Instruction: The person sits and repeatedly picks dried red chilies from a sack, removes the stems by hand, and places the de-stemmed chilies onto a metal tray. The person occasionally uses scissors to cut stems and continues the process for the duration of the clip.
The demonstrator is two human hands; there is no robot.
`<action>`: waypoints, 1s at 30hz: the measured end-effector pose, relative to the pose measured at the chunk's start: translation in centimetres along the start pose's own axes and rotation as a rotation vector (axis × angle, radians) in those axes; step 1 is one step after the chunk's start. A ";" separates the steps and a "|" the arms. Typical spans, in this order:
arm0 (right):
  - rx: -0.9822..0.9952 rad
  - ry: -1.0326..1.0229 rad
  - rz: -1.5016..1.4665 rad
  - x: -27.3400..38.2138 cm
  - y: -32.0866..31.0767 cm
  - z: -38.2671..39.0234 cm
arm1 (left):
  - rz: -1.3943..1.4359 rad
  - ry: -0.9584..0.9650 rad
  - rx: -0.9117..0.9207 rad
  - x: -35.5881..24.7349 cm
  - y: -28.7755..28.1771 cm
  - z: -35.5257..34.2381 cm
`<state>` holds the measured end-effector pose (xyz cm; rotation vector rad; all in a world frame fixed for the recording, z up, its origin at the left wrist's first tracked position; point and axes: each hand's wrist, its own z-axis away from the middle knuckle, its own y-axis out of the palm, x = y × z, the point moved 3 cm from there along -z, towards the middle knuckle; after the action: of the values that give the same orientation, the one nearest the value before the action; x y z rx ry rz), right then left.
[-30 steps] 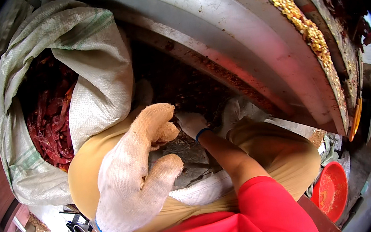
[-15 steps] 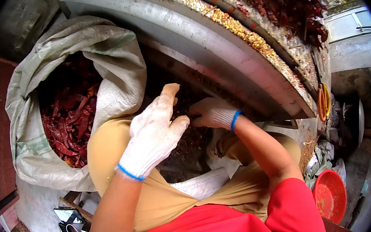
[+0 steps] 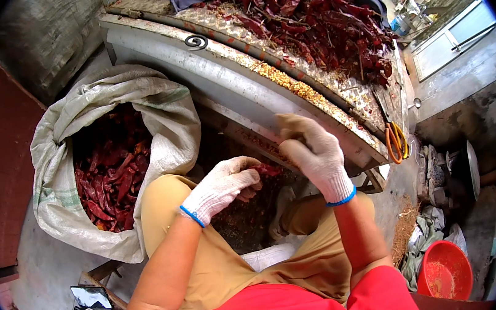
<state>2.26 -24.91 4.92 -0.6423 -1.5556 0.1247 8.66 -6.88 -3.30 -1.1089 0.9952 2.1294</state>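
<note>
Well, on the left a white sack (image 3: 169, 146) has a floppy mouth, and a bump from the knee (image 3: 161, 206) beside it could tip out the dry red peppers (image 3: 112, 184) inside; its woven cloth looks rough and creased. Next, the left hand (image 3: 224, 186), in a knitted glove (image 3: 213, 196), pinches a red pepper piece (image 3: 269, 169) that pokes out toward the right hand (image 3: 316, 153); the piece looks thin and dry, so a hard squeeze might crack it and a loose one might drop it. Tiny yellow seeds (image 3: 289, 83) lie along the smooth metal table (image 3: 221, 84), where a brush of a hand could knock them down. The right hand has bent fingers with a narrow gap by the thumb; I cannot tell if it holds anything. Then, up on the table, come a heap of crinkly peppers (image 3: 325, 28) and scissors (image 3: 389, 131) with loopy orange and yellow handles, which a nudge could drop off the end. Last is a round red bowl (image 3: 445, 273).
</note>
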 end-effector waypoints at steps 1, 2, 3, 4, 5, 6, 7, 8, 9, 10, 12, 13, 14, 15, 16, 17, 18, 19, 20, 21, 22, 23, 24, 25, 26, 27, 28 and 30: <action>-0.014 0.134 -0.062 -0.8 -0.1 0.8 | 0.019 0.028 0.017 0.3 0.0 0.0; -0.032 0.265 -0.125 -1.5 -0.3 1.5 | 0.058 0.057 -0.005 0.1 -0.2 0.0; -0.061 0.395 -0.191 -2.2 -0.5 2.2 | 0.092 0.077 -0.025 -0.2 -0.4 0.1; -0.050 0.494 -0.276 -3.0 -0.1 3.0 | 0.127 0.098 -0.046 -0.3 -0.5 0.2; -0.014 0.506 -0.387 -3.5 0.5 3.6 | 0.154 0.170 -0.040 -0.1 -0.7 -0.1; 0.023 0.498 -0.503 -3.8 1.1 4.0 | 0.126 0.167 -0.044 0.0 -0.6 -0.1; 0.053 0.444 -0.627 -4.0 1.5 4.2 | 0.099 0.164 -0.049 0.1 -0.5 -0.1; 0.034 0.369 -0.762 -4.1 1.8 3.9 | 0.071 0.162 -0.053 0.1 -0.3 -0.1; 0.017 0.293 -0.897 -4.1 1.9 3.9 | 0.048 0.151 -0.070 0.1 -0.2 -0.1; 0.010 0.269 -0.907 -4.1 1.9 3.9 | 0.061 0.157 -0.095 0.1 0.0 0.3; -0.057 0.370 -0.546 -1.2 2.3 3.2 | 0.116 0.240 -0.109 -0.5 -0.7 0.7; -0.044 0.375 -0.521 -1.2 2.6 3.2 | 0.124 0.262 -0.086 -0.6 -0.9 0.8; -0.040 0.384 -0.496 -1.5 2.9 3.4 | 0.114 0.268 -0.081 -0.7 -0.8 0.7; -0.045 0.370 -0.614 -1.5 2.8 3.1 | 0.077 0.267 -0.069 -0.8 -0.5 0.4; -0.048 0.294 -0.684 -2.0 2.9 2.8 | 0.041 0.266 -0.057 -0.6 -0.3 0.3; -0.082 0.272 -0.628 -2.0 2.9 3.0 | 0.026 0.251 -0.039 0.0 -0.1 0.3; -0.108 0.238 -0.567 -1.4 2.7 2.8 | 0.011 0.252 -0.024 0.0 0.1 0.2; -0.085 0.143 -0.428 -1.2 2.5 2.5 | -0.004 0.253 -0.009 0.0 0.2 0.1; -0.062 0.048 -0.289 -1.0 2.0 2.4 | 0.015 0.265 0.004 -0.2 0.3 0.2; -0.041 -0.045 -0.150 -0.8 1.6 2.3 | 0.032 0.277 0.019 -0.7 0.5 0.5; 0.001 -0.201 -0.015 -0.4 1.0 2.1 | 0.050 0.288 0.035 -1.0 0.7 0.7; 0.043 -0.354 0.122 0.0 0.4 1.8 | 0.035 0.281 0.062 -1.2 0.8 0.8; 0.088 -0.507 0.256 0.5 0.3 1.9 | 0.020 0.273 0.085 -1.3 0.8 0.9; 0.124 -0.516 0.263 0.9 0.3 1.9 | 0.005 0.265 0.109 -1.3 0.8 1.0; 0.167 -0.543 0.291 1.1 0.4 1.9 | -0.006 0.243 0.138 -1.3 0.9 1.0; 0.206 -0.569 0.318 1.2 0.6 1.8 | -0.019 0.220 0.170 -1.2 1.0 1.0; 0.246 -0.595 0.345 1.4 0.9 1.8 | -0.032 0.197 0.201 -1.2 1.1 1.1; 0.225 -0.641 0.350 1.9 1.5 1.9 | 0.043 0.198 0.205 -1.1 0.9 1.0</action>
<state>1.02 -22.25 5.71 -0.7298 -1.9827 0.8241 8.13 -6.74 -1.64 -1.2210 1.3069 1.9253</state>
